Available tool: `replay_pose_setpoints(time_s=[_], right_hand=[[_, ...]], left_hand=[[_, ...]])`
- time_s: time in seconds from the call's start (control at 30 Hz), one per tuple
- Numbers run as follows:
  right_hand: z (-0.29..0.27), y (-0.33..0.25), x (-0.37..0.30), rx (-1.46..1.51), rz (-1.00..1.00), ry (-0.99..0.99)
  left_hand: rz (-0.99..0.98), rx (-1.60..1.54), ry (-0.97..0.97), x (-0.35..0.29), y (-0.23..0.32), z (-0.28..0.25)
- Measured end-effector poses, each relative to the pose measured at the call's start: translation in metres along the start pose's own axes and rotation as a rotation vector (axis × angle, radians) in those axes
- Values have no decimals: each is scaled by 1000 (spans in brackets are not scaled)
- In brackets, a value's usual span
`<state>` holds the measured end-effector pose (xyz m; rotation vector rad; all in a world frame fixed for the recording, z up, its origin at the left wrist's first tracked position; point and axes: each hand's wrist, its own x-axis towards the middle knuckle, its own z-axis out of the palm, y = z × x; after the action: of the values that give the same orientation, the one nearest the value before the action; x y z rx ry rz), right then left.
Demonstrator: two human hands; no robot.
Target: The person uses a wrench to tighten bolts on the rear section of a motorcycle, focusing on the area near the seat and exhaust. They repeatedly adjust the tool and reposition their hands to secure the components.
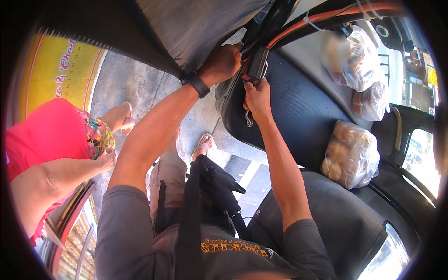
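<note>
Beside the black tube frame (279, 18) of a vehicle, my left hand (224, 63) is closed in a fist. Whatever its fingers hold is hidden. Close by on the right, my right hand (258, 99) is closed just under a black rectangular piece (257, 63) with a red-orange part at its side. A shiny metal piece with a hooked end (248, 120) pokes out below that hand; the rest of it is covered by the fingers. An orange cable (298, 25) runs along the frame down to the black piece.
Clear plastic bags of round brown items (347, 151) rest on and by the black seats (298, 93). A dark cover (154, 28) hangs overhead. At left, a person in pink (51, 140) stands beside a yellow sign (60, 70). A black bag (212, 186) hangs at my front.
</note>
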<state>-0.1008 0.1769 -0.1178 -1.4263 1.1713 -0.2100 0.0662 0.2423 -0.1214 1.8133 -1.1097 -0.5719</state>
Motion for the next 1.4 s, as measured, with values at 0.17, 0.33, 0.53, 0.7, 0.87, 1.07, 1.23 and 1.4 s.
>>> replay_pose_setpoints(time_s=[0.17,0.33,0.53,0.7,0.87,1.07,1.23,1.4], right_hand=[[0,0,-1,-21,9,-5],[-4,0,-3,14,19,-24],[-1,2,2,35,-27,-47],[-6,3,4,22,18,-5],[0,2,4,20,4,-16],[2,0,3,-6,5,-3],[6,1,2,-7,29,-9],[-3,0,3,-6,25,-4]], left_hand=[[-45,34,149,-10,-4,21],[-20,6,212,-23,-22,46],[220,-7,371,-15,-66,60],[-163,-62,291,-28,-34,24],[-27,-39,153,-16,-24,21],[-4,49,-143,11,-16,-2],[-118,-90,78,-11,-3,15],[-185,33,62,-16,3,26]])
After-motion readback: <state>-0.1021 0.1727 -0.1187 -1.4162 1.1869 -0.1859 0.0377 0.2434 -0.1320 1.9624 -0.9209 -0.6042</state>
